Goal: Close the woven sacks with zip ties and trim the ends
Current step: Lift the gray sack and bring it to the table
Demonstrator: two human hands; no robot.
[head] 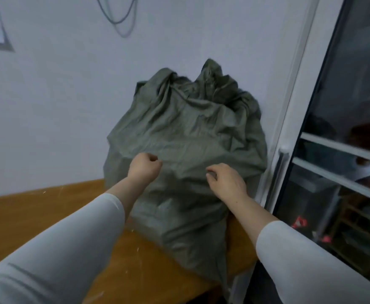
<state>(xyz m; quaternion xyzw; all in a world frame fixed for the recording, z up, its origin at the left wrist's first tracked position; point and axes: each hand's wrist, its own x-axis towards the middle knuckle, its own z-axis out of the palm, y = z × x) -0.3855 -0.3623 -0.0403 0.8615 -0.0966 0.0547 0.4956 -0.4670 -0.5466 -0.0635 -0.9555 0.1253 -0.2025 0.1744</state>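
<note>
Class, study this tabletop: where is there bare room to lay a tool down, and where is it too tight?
Widest bare patch: table left of the sack, bordered by wall and left sleeve. A narrow strip shows between sack and right forearm. Crowded: the sack's right side sits against the door frame.

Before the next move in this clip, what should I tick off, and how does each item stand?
1. Woven sack sitting on the table: ok, though a lower corner hangs over the edge.
2. Left hand holding the sack's front: ok, curled into the fabric.
3. Right hand holding it too: ok, fingers pinch a fold.
4. Sack mouth bunched together: ok.
5. Tie already on the mouth: cannot tell.
6. Zip tie and cutter within view: not ok, neither shows.
</note>
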